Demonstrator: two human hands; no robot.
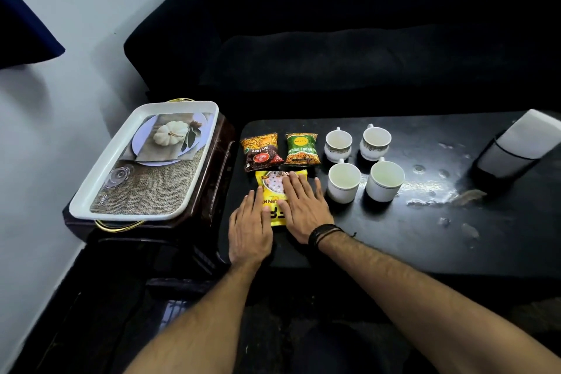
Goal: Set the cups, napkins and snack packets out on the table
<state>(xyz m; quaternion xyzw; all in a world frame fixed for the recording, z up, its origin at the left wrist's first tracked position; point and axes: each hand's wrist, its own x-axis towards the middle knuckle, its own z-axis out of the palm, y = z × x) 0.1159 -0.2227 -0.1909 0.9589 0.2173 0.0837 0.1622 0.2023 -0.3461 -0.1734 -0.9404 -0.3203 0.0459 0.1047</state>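
A yellow snack packet (pixel 271 188) lies flat on the black table (pixel 394 237) near its left end. My left hand (pixel 249 231) rests flat on the packet's left edge, and my right hand (pixel 303 206) lies flat across its right side, fingers spread. Just behind it sit a red-orange packet (pixel 261 151) and a green packet (pixel 302 149), side by side. To their right stand several white cups in a square: two with patterned rims at the back (pixel 338 144) (pixel 375 143), two plain ones in front (pixel 344 182) (pixel 385 181). I see no napkins.
A white tray (pixel 100 191) with a pumpkin picture and gold handles sits on a dark side table (pixel 209 191) left of the black table. A grey-and-black container (pixel 516 146) stands at the table's far right. A dark sofa (pixel 334 55) runs behind. Wet-looking marks (pixel 440 197) spot the tabletop.
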